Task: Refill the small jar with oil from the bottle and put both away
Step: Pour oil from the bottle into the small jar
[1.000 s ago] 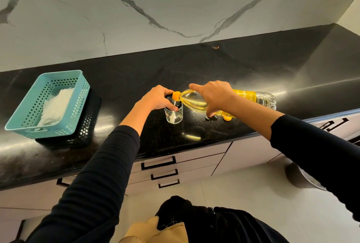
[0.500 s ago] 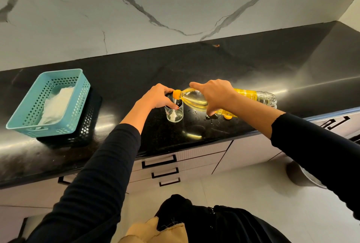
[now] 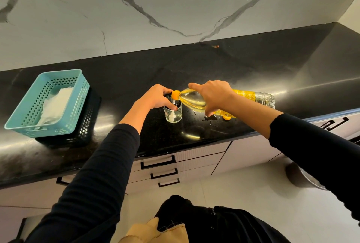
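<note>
While we tip the bottle [image 3: 191, 101] almost flat above the black countertop [image 3: 194, 63], the head view shows our right hand [image 3: 212, 94] wrapped over its oil-filled shoulder, fingers on top and thumb beneath. Its orange neck [image 3: 175, 94] sits right at the rim of the small jar [image 3: 173, 114]. Our left hand [image 3: 155, 97] curls round the top of that jar, thumb and fingers clamped on the glass, pinning it upright on the counter not far from the front edge. A thin pale stream seems to run down inside, and only a little sits at the bottom, so we judge the refill barely begun, with capping and putting both away yet to do.

Under the bottle lies an orange piece [image 3: 226, 117], probably its cap, beside a small dark object [image 3: 209, 118] and some wet spots [image 3: 212, 124]; we cannot tell whether those are oil. Well off to the left a teal basket [image 3: 58, 72] holding a white cloth [image 3: 54, 104] sits on a black basket [image 3: 89, 124].

What worries us is the narrow mouth, partly crowded by our own fingers. If we lift the bottle's base further or squeeze the soft plastic, the oil could surge and overshoot the rim. Oil on the glass would make our left grip slippery, and the jar could tip and spill across the counter and down onto the drawers [image 3: 157, 163] below
</note>
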